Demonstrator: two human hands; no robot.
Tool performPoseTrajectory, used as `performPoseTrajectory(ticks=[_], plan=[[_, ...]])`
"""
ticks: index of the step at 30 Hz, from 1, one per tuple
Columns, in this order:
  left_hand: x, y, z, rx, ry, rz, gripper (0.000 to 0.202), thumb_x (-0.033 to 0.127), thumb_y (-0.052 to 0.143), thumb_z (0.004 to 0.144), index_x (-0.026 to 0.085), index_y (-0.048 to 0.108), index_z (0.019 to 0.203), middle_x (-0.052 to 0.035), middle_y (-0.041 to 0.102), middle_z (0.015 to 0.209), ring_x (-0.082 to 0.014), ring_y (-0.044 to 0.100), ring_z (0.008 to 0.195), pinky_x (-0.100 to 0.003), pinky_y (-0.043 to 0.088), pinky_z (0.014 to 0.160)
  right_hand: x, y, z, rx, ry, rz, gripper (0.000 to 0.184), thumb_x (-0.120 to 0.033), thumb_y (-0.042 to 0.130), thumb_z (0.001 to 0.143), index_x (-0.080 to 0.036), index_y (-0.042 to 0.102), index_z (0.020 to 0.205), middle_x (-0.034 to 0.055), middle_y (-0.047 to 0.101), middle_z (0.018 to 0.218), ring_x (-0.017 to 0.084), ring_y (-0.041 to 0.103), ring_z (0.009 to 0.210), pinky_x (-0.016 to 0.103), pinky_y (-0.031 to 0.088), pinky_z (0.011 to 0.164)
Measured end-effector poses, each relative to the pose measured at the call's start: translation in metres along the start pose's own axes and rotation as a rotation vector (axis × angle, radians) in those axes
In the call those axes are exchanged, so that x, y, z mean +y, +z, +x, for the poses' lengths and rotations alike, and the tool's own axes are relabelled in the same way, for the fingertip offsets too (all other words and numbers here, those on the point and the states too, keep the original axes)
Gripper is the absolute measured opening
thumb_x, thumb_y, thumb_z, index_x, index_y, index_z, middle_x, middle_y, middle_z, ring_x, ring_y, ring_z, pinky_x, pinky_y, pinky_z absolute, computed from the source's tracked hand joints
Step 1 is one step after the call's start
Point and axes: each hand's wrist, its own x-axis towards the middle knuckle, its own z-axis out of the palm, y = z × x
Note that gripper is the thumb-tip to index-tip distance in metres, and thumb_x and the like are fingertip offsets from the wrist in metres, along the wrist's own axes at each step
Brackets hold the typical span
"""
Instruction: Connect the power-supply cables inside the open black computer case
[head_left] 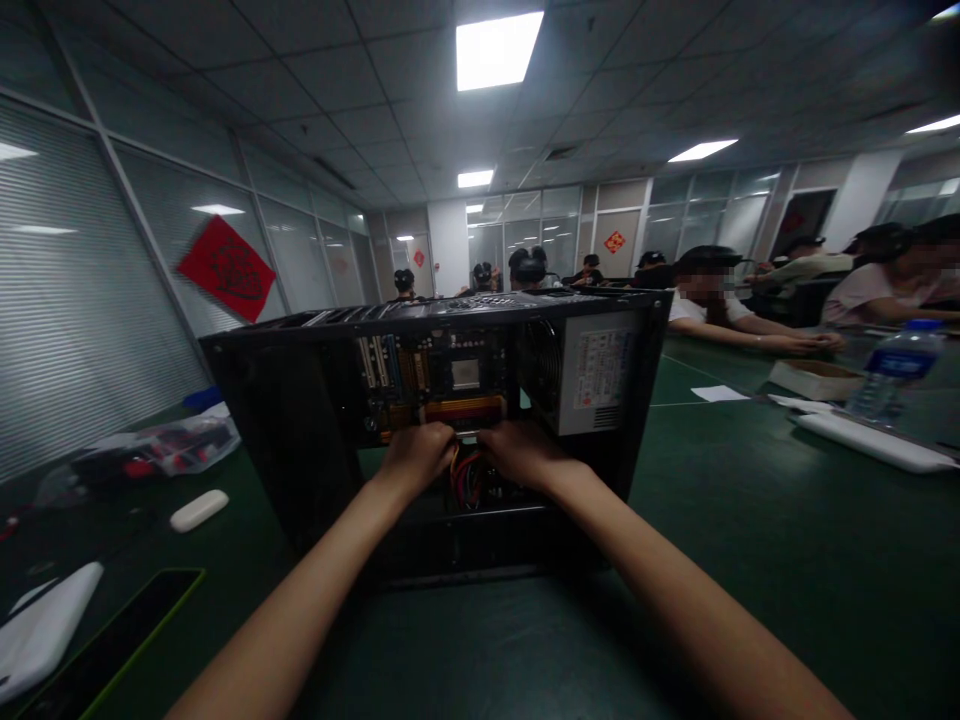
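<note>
An open black computer case (300,440) stands on the green table in front of me, its side panel off. Inside I see the motherboard (442,385), a fan and the grey power supply (600,372) at the right. Both my arms reach into the case. My left hand (416,455) is curled closed just below the motherboard, fingers pinched at something by the board's lower edge that I cannot make out. My right hand (521,452) is closed too, right beside it, over a bundle of red and yellow cables (466,480).
At the left lie a clear plastic bag with red parts (176,445), a small white object (199,509), a white pad (45,630) and a dark mat (112,650). A water bottle (892,372), a white keyboard (870,440) and a box (817,378) sit at the right. Several people sit at the far side.
</note>
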Motion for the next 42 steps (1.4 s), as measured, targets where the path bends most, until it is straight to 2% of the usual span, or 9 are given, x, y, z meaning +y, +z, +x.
performPoseTrajectory(ticks=[6, 12, 16, 19, 23, 28, 32, 36, 42], plan=[[0.000, 0.003, 0.002, -0.009, -0.012, 0.012, 0.018, 0.026, 0.053, 0.096, 0.017, 0.069, 0.099, -0.0084, 0.073, 0.103, -0.0261, 0.071, 0.095, -0.031, 0.051, 0.071, -0.002, -0.003, 0.000, -0.025, 0.012, 0.007, 0.029, -0.023, 0.045, 0.097, -0.018, 0.070, 0.111, 0.0146, 0.075, 0.104, 0.028, 0.073, 0.095, 0.031, 0.049, 0.072], [-0.003, 0.006, 0.002, 0.029, -0.025, 0.000, 0.020, 0.024, 0.055, 0.095, 0.021, 0.067, 0.110, -0.0069, 0.072, 0.106, -0.0243, 0.070, 0.097, -0.030, 0.051, 0.074, -0.003, -0.002, 0.001, -0.026, 0.008, 0.018, 0.032, -0.024, 0.041, 0.099, -0.019, 0.071, 0.110, 0.0146, 0.075, 0.104, 0.027, 0.073, 0.094, 0.031, 0.049, 0.073], [-0.005, 0.008, 0.001, 0.066, -0.018, -0.038, 0.021, 0.024, 0.056, 0.094, 0.022, 0.070, 0.109, -0.0058, 0.073, 0.103, -0.0235, 0.070, 0.096, -0.029, 0.051, 0.073, -0.003, 0.000, 0.000, -0.017, 0.000, 0.008, 0.030, -0.026, 0.043, 0.099, -0.019, 0.071, 0.109, 0.0130, 0.074, 0.104, 0.026, 0.072, 0.093, 0.031, 0.048, 0.073], [-0.005, 0.010, 0.002, 0.093, -0.036, -0.073, 0.020, 0.024, 0.058, 0.092, 0.023, 0.073, 0.106, -0.0052, 0.073, 0.100, -0.0228, 0.070, 0.095, -0.028, 0.050, 0.073, -0.002, 0.002, 0.000, 0.019, -0.030, 0.008, 0.028, -0.025, 0.045, 0.098, -0.019, 0.071, 0.106, 0.0110, 0.073, 0.103, 0.025, 0.069, 0.093, 0.031, 0.047, 0.073], [-0.002, 0.011, 0.003, 0.093, -0.072, -0.131, 0.021, 0.023, 0.060, 0.090, 0.023, 0.076, 0.104, -0.0048, 0.075, 0.101, -0.0228, 0.070, 0.097, -0.028, 0.051, 0.075, 0.000, 0.009, 0.001, 0.109, -0.081, -0.001, 0.024, -0.022, 0.050, 0.095, -0.018, 0.073, 0.105, 0.0114, 0.066, 0.111, 0.025, 0.059, 0.107, 0.031, 0.045, 0.081], [-0.003, 0.016, 0.007, 0.105, -0.169, -0.263, 0.026, 0.024, 0.064, 0.085, 0.026, 0.078, 0.107, -0.0037, 0.077, 0.105, -0.0232, 0.070, 0.101, -0.029, 0.052, 0.082, 0.000, 0.020, 0.004, 0.141, -0.134, 0.063, 0.022, -0.016, 0.051, 0.094, -0.015, 0.072, 0.098, 0.0111, 0.061, 0.106, 0.021, 0.057, 0.099, 0.028, 0.042, 0.079], [-0.010, 0.016, 0.016, 0.049, -0.209, -0.392, 0.028, 0.022, 0.065, 0.082, 0.025, 0.079, 0.106, -0.0041, 0.078, 0.103, -0.0213, 0.071, 0.098, -0.026, 0.051, 0.081, 0.000, 0.023, 0.005, 0.180, -0.144, 0.137, 0.019, -0.014, 0.054, 0.093, -0.015, 0.071, 0.100, 0.0094, 0.060, 0.103, 0.019, 0.056, 0.094, 0.027, 0.041, 0.078], [-0.013, 0.011, 0.023, -0.032, -0.174, -0.415, 0.024, 0.017, 0.064, 0.079, 0.022, 0.081, 0.095, -0.0061, 0.079, 0.092, -0.0198, 0.073, 0.084, -0.025, 0.050, 0.072, 0.000, 0.022, 0.005, 0.209, -0.111, 0.158, 0.019, -0.015, 0.055, 0.093, -0.014, 0.072, 0.102, 0.0086, 0.059, 0.104, 0.017, 0.056, 0.090, 0.026, 0.040, 0.076], [-0.008, 0.021, 0.017, 0.092, -0.139, -0.335, 0.026, 0.019, 0.060, 0.083, 0.022, 0.082, 0.095, -0.0084, 0.078, 0.098, -0.0223, 0.073, 0.093, -0.026, 0.050, 0.078, -0.003, 0.019, 0.002, 0.220, -0.045, 0.175, 0.025, -0.012, 0.053, 0.093, -0.016, 0.070, 0.111, 0.0089, 0.058, 0.109, 0.017, 0.058, 0.097, 0.027, 0.042, 0.082]])
